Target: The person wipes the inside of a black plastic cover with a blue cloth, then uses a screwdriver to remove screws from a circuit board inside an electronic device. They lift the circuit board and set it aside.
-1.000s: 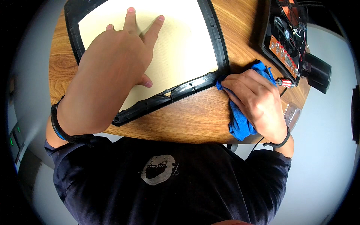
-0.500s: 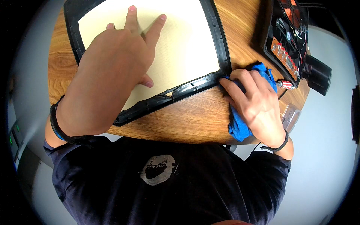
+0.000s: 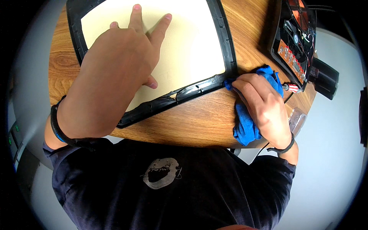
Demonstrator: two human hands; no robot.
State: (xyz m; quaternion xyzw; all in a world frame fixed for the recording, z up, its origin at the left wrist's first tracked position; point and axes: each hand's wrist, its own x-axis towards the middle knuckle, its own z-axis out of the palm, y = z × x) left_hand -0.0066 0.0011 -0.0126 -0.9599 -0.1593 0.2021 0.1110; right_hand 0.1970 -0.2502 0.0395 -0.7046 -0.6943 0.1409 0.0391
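Note:
A cream-coloured panel (image 3: 188, 46) with a black plastic frame (image 3: 227, 42) around it lies on the table. My left hand (image 3: 119, 61) rests spread on the panel, its fingers stretched out and apart. At the frame's near right corner, my right hand (image 3: 262, 101) grips a bunched blue cloth (image 3: 245, 124). A tip of the cloth meets the frame's edge under my fingertips, and the rest hangs down beneath my palm toward the table's near edge. The frame's near strip is broken, with a jagged gap near its middle.
An opened black device housing (image 3: 295, 42) with an orange circuit board and wires stands at the right. Beside it are a black box-like part (image 3: 325, 78), a screwdriver with a red-and-white handle (image 3: 292, 87) and a clear plastic container (image 3: 297, 119). The wooden table (image 3: 168, 130) ends close to my body.
My right hand has shifted slightly right with the cloth, its fingers drawn closer together, and more blue shows at the fingertips. My left hand has barely moved.

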